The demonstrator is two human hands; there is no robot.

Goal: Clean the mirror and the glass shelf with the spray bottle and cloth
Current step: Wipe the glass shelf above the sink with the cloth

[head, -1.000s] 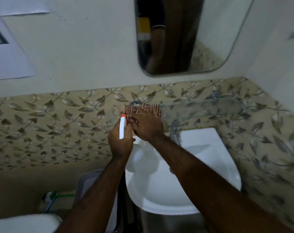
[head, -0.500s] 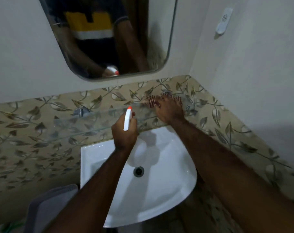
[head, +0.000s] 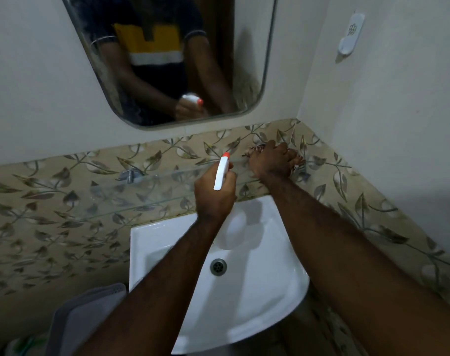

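Note:
A clear glass shelf (head: 131, 194) runs along the leaf-patterned tiles above the white sink (head: 257, 299). My right hand (head: 271, 161) presses a patterned cloth (head: 297, 160) onto the shelf's right end, near the wall corner; most of the cloth is hidden under the hand. My left hand (head: 213, 199) holds a white spray bottle (head: 222, 173) with an orange nozzle above the shelf's front edge, just left of the right hand. The round-cornered mirror (head: 247, 60) hangs above and reflects my arms and the bottle.
A metal bracket (head: 129, 175) fixes the shelf to the wall at the left. A white hook (head: 349, 37) is stuck on the right wall. A grey bin (head: 82, 317) stands at the lower left beside the sink.
My right hand has slid the cloth rightward along the shelf to its far right end. My left hand followed to the right with the spray bottle. The view swung right.

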